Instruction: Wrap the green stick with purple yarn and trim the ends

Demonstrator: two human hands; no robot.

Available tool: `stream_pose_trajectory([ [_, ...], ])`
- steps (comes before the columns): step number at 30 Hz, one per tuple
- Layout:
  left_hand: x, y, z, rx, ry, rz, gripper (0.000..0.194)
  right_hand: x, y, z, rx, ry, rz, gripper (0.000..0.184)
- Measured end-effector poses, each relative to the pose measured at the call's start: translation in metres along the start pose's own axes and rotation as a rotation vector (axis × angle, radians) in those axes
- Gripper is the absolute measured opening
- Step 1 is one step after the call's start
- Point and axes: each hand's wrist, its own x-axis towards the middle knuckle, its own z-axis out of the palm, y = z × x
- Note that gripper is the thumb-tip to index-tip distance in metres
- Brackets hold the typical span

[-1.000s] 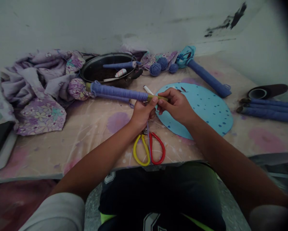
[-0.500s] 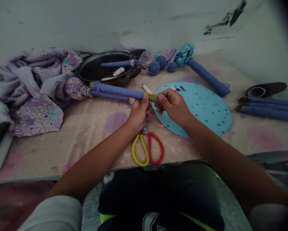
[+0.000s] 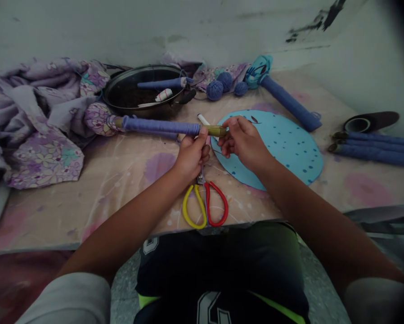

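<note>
A stick wrapped in blue-purple yarn [image 3: 161, 126] lies nearly level across the middle, above the table. Its bare greenish-brown end shows on the right. My left hand [image 3: 190, 155] is closed around the stick where the yarn stops, thumb on top. With its thumb and fingertips, my right hand [image 3: 245, 141] pinches the tip of the bare end. Scissors [image 3: 226, 207] with one yellow and one red handle lie below my left hand; their blades are mostly hidden. Behind the stick, partly covered, is another blue-wrapped stick. A white marker [image 3: 203, 119] lies just beyond my hands.
A light-blue spotted oval sheet [image 3: 289, 148] lies under my right forearm. Behind are a black pan [image 3: 121, 105], yarn balls [image 3: 214, 90] and a blue stick with a cloth-covered head [image 3: 289, 101]. Floral fabric [image 3: 50, 155] is heaped left; wrapped sticks [image 3: 377, 153] lie right.
The stick has turned more level and now covers more of the stick behind it. My right hand has shifted slightly outward, toward the tip. The whole view has moved a little.
</note>
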Motion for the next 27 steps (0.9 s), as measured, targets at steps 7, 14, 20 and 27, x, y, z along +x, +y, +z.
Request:
stream_pose_trajectory([
  [7, 0.0006, 0.0006, 0.0, -0.025, -0.031, -0.005, 0.042, 0.0027, 0.0048, -0.0019, -0.059, -0.009, -0.08, 0.031],
  [14, 0.0031, 0.0022, -0.0024, -0.074, 0.032, 0.012, 0.04, -0.0028, 0.0075, 0.0035, -0.29, 0.012, -0.319, 0.031],
  [20, 0.0005, 0.0023, -0.0002, -0.061, -0.01, 0.014, 0.035, -0.0018, 0.005, 0.0009, -0.358, 0.016, -0.269, 0.033],
  [27, 0.0036, 0.0027, -0.0025, -0.032, 0.046, 0.002, 0.04, -0.0027, 0.0029, 0.0045, -0.417, 0.064, -0.444, 0.029],
])
